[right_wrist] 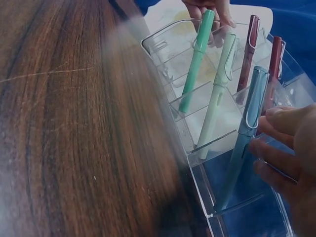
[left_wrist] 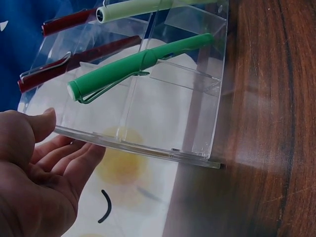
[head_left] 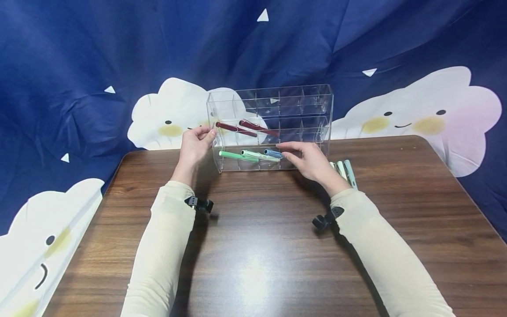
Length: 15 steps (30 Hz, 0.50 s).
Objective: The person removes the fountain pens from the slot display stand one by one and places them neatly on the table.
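A clear acrylic pen rack (head_left: 291, 115) stands at the back of the table. My left hand (head_left: 196, 143) holds its left side, thumb by the edge and fingers along the outer wall. In the front row lean a green pen (left_wrist: 113, 71), a pale green pen (right_wrist: 217, 94) and a blue pen (right_wrist: 247, 113). Two dark red pens, one nearer the left end (head_left: 236, 129) and one beside it (head_left: 258, 127), lie in a row behind. Beside the blue pen is my right hand (head_left: 310, 160), thumb and fingers apart, fingertips close against its barrel; exact contact is unclear.
Several light-coloured pens (head_left: 343, 171) lie on the wooden table (head_left: 253, 229) right of the rack, partly hidden by my right wrist. A dark blue curtain (head_left: 222, 39) with cloud prints hangs directly behind the rack.
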Each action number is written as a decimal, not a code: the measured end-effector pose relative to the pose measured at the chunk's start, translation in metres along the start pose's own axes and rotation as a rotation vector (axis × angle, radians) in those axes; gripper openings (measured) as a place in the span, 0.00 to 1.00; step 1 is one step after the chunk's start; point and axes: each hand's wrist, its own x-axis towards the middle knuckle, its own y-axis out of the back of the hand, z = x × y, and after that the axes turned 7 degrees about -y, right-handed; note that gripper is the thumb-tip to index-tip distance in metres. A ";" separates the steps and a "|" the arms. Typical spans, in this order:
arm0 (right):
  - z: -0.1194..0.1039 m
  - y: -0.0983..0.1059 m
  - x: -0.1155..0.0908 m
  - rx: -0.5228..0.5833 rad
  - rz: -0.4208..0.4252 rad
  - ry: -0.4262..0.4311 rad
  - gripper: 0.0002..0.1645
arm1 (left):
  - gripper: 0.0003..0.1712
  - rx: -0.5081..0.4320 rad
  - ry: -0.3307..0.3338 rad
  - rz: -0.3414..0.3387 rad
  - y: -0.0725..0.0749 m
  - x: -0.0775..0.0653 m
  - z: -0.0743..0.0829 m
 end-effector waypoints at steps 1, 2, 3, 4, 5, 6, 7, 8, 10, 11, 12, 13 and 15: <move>0.000 -0.001 0.001 -0.005 -0.003 -0.003 0.19 | 0.24 0.002 0.001 0.000 0.000 0.000 0.000; 0.000 -0.001 0.002 -0.011 -0.007 -0.006 0.19 | 0.24 0.002 0.001 0.000 0.000 0.000 0.000; 0.000 -0.002 0.002 -0.016 -0.011 -0.011 0.19 | 0.24 -0.001 0.001 -0.001 0.000 0.000 -0.001; 0.000 -0.003 0.003 -0.021 -0.015 -0.015 0.19 | 0.24 -0.001 0.001 -0.001 0.000 0.001 -0.001; 0.000 -0.003 0.003 -0.028 -0.020 -0.019 0.19 | 0.24 -0.003 0.002 0.001 0.000 0.001 -0.001; 0.000 -0.004 0.004 -0.036 -0.024 -0.023 0.19 | 0.24 -0.006 0.000 0.000 0.000 0.001 -0.001; 0.000 -0.004 0.004 -0.042 -0.025 -0.027 0.19 | 0.24 -0.005 -0.002 0.001 0.000 0.001 -0.001; 0.000 -0.005 0.004 -0.048 -0.025 -0.031 0.19 | 0.24 -0.008 -0.005 0.001 0.000 0.001 -0.001; 0.000 -0.005 0.005 -0.062 -0.021 -0.038 0.18 | 0.24 -0.012 -0.012 0.000 -0.001 0.001 -0.002; 0.000 -0.006 0.005 -0.068 -0.018 -0.043 0.18 | 0.24 -0.012 -0.015 -0.001 -0.001 0.001 -0.002; -0.001 -0.006 0.005 -0.072 -0.014 -0.050 0.17 | 0.24 -0.017 -0.022 -0.004 -0.001 0.001 -0.002; -0.001 -0.006 0.004 -0.075 -0.011 -0.055 0.17 | 0.24 -0.019 -0.025 -0.004 -0.001 0.001 -0.002; -0.002 -0.007 0.004 -0.079 -0.006 -0.066 0.17 | 0.24 -0.025 -0.031 -0.005 0.000 0.000 -0.003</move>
